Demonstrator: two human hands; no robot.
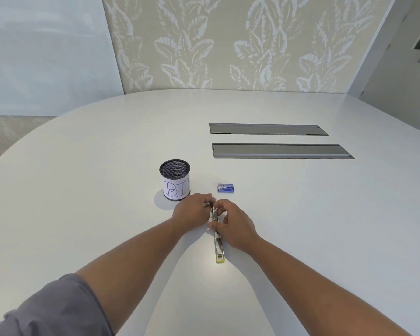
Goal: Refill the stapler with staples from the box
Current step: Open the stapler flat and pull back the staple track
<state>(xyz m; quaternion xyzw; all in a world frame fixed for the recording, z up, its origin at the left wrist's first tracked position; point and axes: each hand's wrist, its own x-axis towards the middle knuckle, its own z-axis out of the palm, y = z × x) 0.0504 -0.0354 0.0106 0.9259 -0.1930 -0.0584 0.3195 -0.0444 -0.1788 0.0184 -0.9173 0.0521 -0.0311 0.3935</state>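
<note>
The left hand (193, 209) and the right hand (235, 225) met over the far half of the stapler (218, 235), which lay opened out flat on the white table (301, 214), running from twelve to six o'clock. The left hand's fingers curled in from nine o'clock and pinched the far end of the stapler; the right hand came in from three o'clock, its thumb and fingertips closed on the metal channel near the middle. The near end, with its yellow tip, lay bare on the table toward six o'clock, clear of both hands. The small blue box of staples (225, 187) sat flat and shut at about one o'clock from the hands, near them but not touching. A black mesh cup (174, 179) wrapped with a paper label stood upright at about eleven o'clock, just beyond the left hand. Two long grey panels (277, 141) lay set into the table farther off toward one o'clock.
</note>
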